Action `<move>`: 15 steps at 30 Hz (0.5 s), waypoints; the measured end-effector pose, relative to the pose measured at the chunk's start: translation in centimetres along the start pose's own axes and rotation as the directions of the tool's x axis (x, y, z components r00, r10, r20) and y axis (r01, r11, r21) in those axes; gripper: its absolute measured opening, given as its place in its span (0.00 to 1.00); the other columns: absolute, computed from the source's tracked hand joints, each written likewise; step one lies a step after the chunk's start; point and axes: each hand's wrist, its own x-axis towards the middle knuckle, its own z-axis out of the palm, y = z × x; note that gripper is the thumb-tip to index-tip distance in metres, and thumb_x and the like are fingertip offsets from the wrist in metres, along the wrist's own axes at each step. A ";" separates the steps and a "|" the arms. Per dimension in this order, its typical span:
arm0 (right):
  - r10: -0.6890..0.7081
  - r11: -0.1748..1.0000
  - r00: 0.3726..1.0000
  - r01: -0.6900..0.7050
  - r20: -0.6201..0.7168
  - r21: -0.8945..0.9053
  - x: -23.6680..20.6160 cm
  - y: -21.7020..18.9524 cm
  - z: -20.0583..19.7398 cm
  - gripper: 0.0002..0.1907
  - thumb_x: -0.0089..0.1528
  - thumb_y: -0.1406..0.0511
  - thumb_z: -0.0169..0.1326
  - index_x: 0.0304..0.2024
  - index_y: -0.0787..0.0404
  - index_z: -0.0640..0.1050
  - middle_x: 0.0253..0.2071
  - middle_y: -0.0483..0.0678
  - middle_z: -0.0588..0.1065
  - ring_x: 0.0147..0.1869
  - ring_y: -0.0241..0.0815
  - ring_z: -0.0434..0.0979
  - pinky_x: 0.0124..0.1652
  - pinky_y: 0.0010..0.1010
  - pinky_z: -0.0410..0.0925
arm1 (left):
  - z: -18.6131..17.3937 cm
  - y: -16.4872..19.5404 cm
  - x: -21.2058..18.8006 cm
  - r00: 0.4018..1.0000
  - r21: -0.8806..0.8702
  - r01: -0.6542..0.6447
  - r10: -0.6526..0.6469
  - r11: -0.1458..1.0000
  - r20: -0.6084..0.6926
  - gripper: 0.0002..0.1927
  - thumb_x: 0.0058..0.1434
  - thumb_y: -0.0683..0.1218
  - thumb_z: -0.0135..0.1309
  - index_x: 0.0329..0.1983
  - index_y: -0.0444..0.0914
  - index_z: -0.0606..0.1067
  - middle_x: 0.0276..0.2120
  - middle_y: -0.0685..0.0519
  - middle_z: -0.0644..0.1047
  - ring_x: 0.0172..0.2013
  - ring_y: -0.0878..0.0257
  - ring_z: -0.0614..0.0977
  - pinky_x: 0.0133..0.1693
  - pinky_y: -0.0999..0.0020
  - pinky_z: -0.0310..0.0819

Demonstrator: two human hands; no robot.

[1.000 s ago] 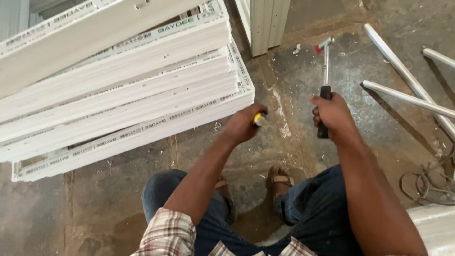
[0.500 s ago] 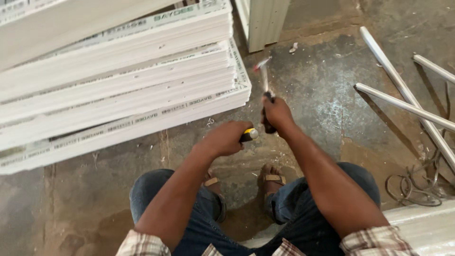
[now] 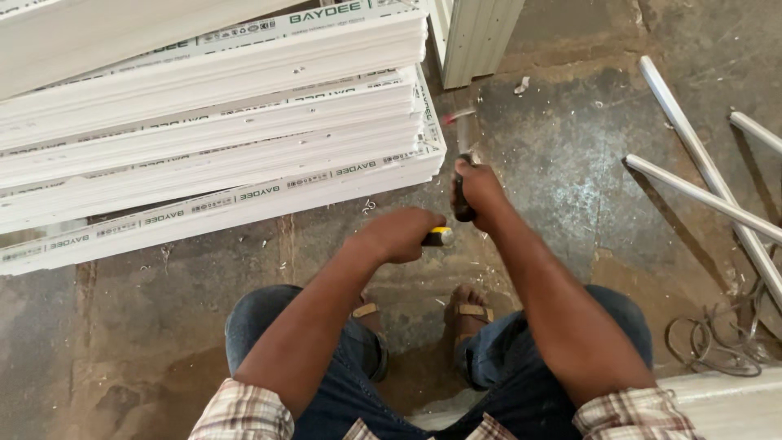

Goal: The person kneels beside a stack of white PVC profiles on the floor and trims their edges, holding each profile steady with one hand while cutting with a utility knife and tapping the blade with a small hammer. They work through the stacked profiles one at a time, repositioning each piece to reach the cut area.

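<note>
I squat on a concrete floor facing a stack of long white window-frame profiles (image 3: 212, 138). My right hand (image 3: 481, 189) grips the black handle of a hammer (image 3: 461, 163), whose head is blurred close to the stack's near corner. My left hand (image 3: 401, 234) is closed around a tool with a yellow and black handle (image 3: 441, 237), just left of the right hand. The tool's tip is hidden.
Loose white profile lengths (image 3: 700, 191) lie on the floor at the right. A coil of wire (image 3: 717, 342) sits at the lower right. A white upright panel (image 3: 476, 37) stands at the top. My sandalled feet (image 3: 472, 310) are below my hands.
My right hand has swung the hammer leftward and down, from raised at the right to beside the stack's corner. My left hand stays near the corner with the yellow-handled tool.
</note>
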 end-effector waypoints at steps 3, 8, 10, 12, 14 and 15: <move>-0.060 0.998 0.998 0.061 -0.019 0.016 0.3 -0.3 -0.1 0.13 0.69 0.57 0.47 0.38 0.58 0.70 0.25 0.45 0.70 0.24 0.41 0.71 0.28 0.35 0.68 | 0.3 -0.1 -0.1 0.997 0.030 0.011 -0.014 0.999 0.078 0.27 0.53 0.36 0.54 0.58 0.44 0.74 0.47 0.42 0.80 0.51 0.42 0.79 0.49 0.47 0.74; -0.123 0.977 0.990 0.132 -0.066 0.167 0.9 -0.8 -0.8 0.14 0.71 0.57 0.47 0.37 0.60 0.69 0.25 0.47 0.69 0.24 0.42 0.70 0.27 0.35 0.67 | 0.4 -0.3 -0.4 0.999 0.036 0.024 -0.026 0.999 0.048 0.26 0.51 0.35 0.54 0.55 0.44 0.75 0.49 0.43 0.79 0.52 0.42 0.79 0.49 0.47 0.73; -0.060 0.998 0.991 0.057 0.120 0.032 1.0 -0.7 -0.8 0.12 0.70 0.58 0.46 0.38 0.59 0.70 0.26 0.45 0.70 0.24 0.41 0.70 0.27 0.35 0.67 | 0.5 -0.4 -0.3 0.997 0.052 0.041 -0.044 0.998 0.068 0.24 0.53 0.36 0.54 0.55 0.43 0.75 0.48 0.43 0.80 0.52 0.42 0.79 0.49 0.46 0.74; -0.006 1.000 0.986 0.007 0.168 -0.004 1.1 -0.4 -0.6 0.11 0.69 0.58 0.46 0.38 0.59 0.70 0.25 0.45 0.70 0.24 0.40 0.69 0.26 0.34 0.66 | 0.5 -0.4 -0.1 0.999 0.065 0.027 -0.030 0.998 0.044 0.23 0.55 0.38 0.55 0.55 0.43 0.75 0.47 0.43 0.80 0.51 0.42 0.79 0.48 0.46 0.74; 0.025 0.998 0.995 -0.031 0.097 0.063 1.1 -0.2 -0.2 0.12 0.70 0.58 0.47 0.38 0.60 0.71 0.25 0.45 0.70 0.23 0.39 0.68 0.26 0.34 0.66 | 0.6 -0.5 0.3 0.998 0.055 0.026 -0.029 0.998 0.052 0.25 0.52 0.37 0.55 0.55 0.44 0.75 0.47 0.43 0.79 0.50 0.42 0.79 0.47 0.46 0.74; -0.059 0.995 0.998 0.058 0.012 0.076 1.0 -0.1 -0.1 0.13 0.71 0.58 0.46 0.37 0.60 0.70 0.24 0.46 0.69 0.23 0.40 0.69 0.25 0.34 0.66 | 0.6 -0.5 0.3 0.998 0.042 0.035 -0.037 0.999 0.059 0.26 0.51 0.36 0.55 0.54 0.44 0.75 0.48 0.43 0.79 0.50 0.42 0.79 0.46 0.46 0.74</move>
